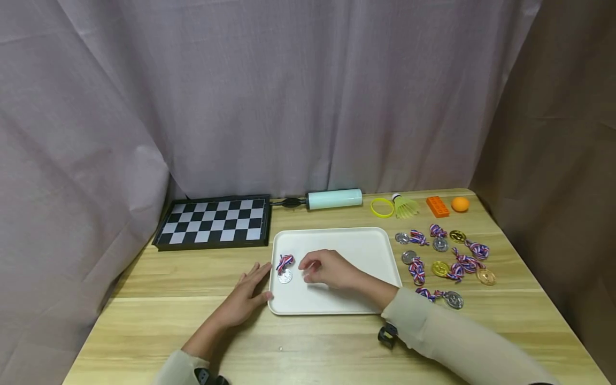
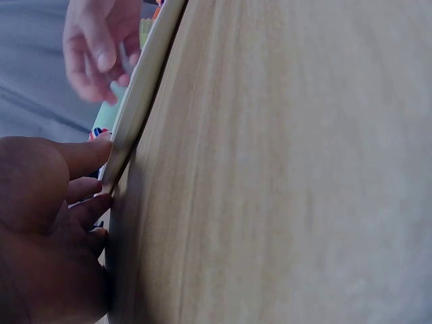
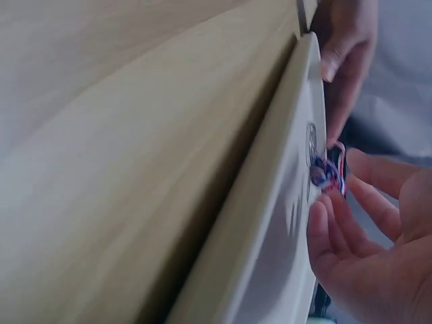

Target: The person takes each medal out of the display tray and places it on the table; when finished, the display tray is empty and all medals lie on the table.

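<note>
A white tray [image 1: 337,310] lies on the table, and near its left end rests a silver medal [image 1: 285,276] with a bunched red, white and blue ribbon [image 1: 285,262]. My left hand [image 1: 247,299] is at the tray's left edge, fingers extended; in the left wrist view its thumb and fingertips [image 2: 88,156] touch the rim. Over the tray, just right of the medal, hovers my right hand [image 1: 332,269] with fingers loosely bent. In the right wrist view its thumb and fingers [image 3: 368,229] stand apart, with the ribbon beyond them. I see nothing held in it.
Several gold and silver medals [image 1: 440,245] with ribbons lie right of the tray. Along the back are a checkered board [image 1: 214,222], a pale-blue hand pump [image 1: 334,199], a yellow ring [image 1: 382,207], a shuttlecock [image 1: 405,206], an orange brick [image 1: 437,206] and an orange ball [image 1: 460,203].
</note>
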`<move>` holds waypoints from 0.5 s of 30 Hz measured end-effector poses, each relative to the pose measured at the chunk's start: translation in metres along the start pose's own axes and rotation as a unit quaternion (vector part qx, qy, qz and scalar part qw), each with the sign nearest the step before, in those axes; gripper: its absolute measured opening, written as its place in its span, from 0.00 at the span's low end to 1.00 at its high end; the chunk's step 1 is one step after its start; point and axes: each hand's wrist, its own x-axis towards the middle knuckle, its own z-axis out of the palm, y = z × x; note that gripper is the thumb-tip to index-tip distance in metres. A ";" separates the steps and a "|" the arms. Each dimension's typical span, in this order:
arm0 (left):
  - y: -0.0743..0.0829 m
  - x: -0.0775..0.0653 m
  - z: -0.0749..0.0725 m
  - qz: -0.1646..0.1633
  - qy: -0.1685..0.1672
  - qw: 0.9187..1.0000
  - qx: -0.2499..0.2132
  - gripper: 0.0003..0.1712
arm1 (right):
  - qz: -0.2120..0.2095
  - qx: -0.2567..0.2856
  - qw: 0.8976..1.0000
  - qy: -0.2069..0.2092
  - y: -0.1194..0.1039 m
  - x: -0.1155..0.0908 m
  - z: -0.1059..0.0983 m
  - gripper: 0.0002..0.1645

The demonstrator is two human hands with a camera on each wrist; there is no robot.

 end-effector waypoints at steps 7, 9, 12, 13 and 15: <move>0.000 0.001 0.000 -0.002 -0.003 1.000 -0.001 0.41 | -0.049 -0.062 0.997 0.019 -0.007 0.027 0.026 0.31; 0.000 0.001 0.000 -0.003 -0.004 1.000 -0.001 0.41 | -0.049 -0.092 0.994 0.012 -0.008 0.033 0.031 0.36; -0.001 0.000 0.000 -0.004 -0.005 1.000 0.000 0.41 | -0.045 -0.134 0.990 -0.001 -0.009 0.039 0.035 0.38; -0.001 0.000 0.000 -0.003 -0.005 1.000 0.000 0.41 | -0.044 -0.147 0.988 -0.005 -0.010 0.040 0.036 0.37; -0.001 0.000 -0.001 -0.001 -0.006 1.000 -0.001 0.41 | -0.047 -0.161 0.986 -0.011 -0.011 0.041 0.037 0.33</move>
